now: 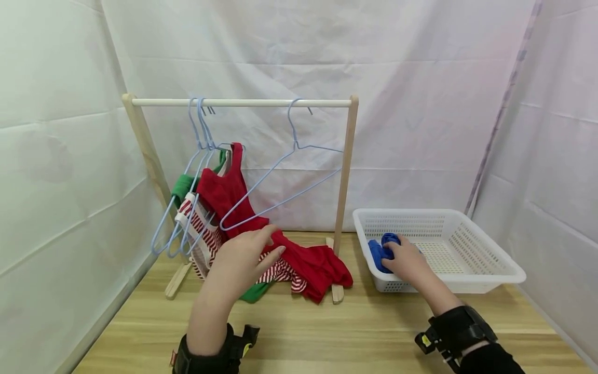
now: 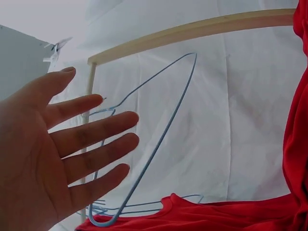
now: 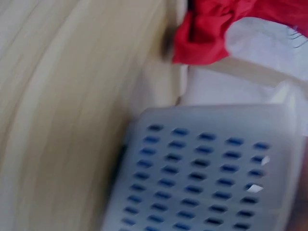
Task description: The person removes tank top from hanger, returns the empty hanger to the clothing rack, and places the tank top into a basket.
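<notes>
My left hand, fingers spread and holding nothing, is raised in front of a bare light-blue hanger on the rack's rail. In the left wrist view the palm and straight fingers show beside that hanger. Left of it, several hangers bunch together with a red garment, a striped garment and a green one. My right hand reaches into the white basket and pinches a blue garment between thumb and fingers. The basket wall hides that grip in the right wrist view.
A wooden rack with a white rail stands on the wood-grain table. Red cloth from the hanging clothes trails on the tabletop by the rack's right foot. White curtains enclose the back and sides.
</notes>
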Demonstrator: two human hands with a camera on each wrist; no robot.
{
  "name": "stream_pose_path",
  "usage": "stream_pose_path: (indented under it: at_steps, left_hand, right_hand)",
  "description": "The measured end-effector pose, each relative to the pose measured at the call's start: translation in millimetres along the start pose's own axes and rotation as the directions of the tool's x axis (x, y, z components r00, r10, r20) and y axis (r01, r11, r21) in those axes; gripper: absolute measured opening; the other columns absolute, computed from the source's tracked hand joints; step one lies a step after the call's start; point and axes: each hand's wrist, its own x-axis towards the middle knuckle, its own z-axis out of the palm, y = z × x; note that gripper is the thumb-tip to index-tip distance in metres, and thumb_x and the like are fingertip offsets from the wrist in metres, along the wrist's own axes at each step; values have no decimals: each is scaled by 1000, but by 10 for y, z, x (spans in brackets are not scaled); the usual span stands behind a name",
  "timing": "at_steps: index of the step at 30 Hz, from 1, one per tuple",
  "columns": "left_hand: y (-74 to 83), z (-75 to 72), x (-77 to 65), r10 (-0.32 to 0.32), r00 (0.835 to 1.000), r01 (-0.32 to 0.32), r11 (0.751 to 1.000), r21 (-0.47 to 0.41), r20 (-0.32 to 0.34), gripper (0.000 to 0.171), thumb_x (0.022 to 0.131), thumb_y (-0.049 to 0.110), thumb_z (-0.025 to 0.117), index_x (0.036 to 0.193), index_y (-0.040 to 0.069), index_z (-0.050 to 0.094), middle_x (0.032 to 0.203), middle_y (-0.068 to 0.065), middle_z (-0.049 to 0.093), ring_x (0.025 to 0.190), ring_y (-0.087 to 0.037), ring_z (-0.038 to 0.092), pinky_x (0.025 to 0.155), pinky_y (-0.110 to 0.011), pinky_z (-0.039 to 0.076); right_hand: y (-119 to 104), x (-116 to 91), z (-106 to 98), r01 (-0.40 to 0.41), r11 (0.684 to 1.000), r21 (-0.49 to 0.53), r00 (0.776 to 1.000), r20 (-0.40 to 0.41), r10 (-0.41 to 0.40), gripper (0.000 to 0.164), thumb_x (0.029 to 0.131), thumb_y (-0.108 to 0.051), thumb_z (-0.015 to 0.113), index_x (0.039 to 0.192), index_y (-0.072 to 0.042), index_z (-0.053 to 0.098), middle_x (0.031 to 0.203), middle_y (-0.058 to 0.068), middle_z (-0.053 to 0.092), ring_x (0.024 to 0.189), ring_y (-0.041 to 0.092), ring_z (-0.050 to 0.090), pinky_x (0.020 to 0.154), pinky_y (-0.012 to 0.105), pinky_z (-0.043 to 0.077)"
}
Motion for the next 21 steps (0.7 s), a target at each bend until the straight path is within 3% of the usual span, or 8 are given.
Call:
stream_pose_path:
  at_steps: [4, 9, 12, 15, 21]
  left_hand:
    - [8, -33, 91, 124, 986, -123, 992, 16, -109, 34, 91, 28, 71, 118, 9, 64, 99, -3, 71, 86, -17, 68, 73, -33, 55]
    - [-32, -131, 156, 207, 942, -195, 978, 70, -264, 32, 86, 20, 74, 112, 3, 68, 99, -9, 71, 89, -25, 67, 81, -40, 54]
    - [-84, -189, 161, 188, 920, -157, 981, 118, -344, 31, 85, 17, 75, 110, 0, 68, 98, -14, 69, 90, -30, 65, 84, -45, 53]
    - [-153, -224, 132, 126, 905, -78, 988, 133, -407, 30, 85, 14, 74, 109, -3, 67, 100, -17, 68, 94, -34, 63, 87, -49, 51]
    - [-299, -249, 18, 16, 868, 54, 991, 126, -496, 26, 87, 12, 68, 106, -6, 67, 104, -20, 66, 101, -38, 60, 92, -54, 46]
  right_hand:
    - [-126, -32, -126, 48, 999, 7, 996, -77, -47, 46, 92, -24, 65, 128, 3, 58, 140, 39, 36, 126, 57, 36, 95, 68, 34]
    - [-434, -155, -330, 151, 989, 10, 977, -153, -147, 46, 94, -27, 64, 130, 1, 58, 139, 32, 43, 127, 50, 40, 100, 63, 34]
    - [-632, -262, -435, 218, 976, -14, 954, -208, -216, 47, 93, -27, 66, 131, 0, 57, 139, 28, 46, 126, 47, 43, 98, 61, 38]
    - [-790, -359, -507, 264, 964, -23, 934, -242, -262, 50, 93, -28, 67, 133, -2, 56, 140, 25, 46, 127, 44, 43, 98, 59, 39]
    - [-998, -503, -562, 287, 957, -43, 934, -210, -290, 56, 93, -35, 66, 138, -3, 52, 138, 22, 49, 126, 41, 46, 98, 57, 40]
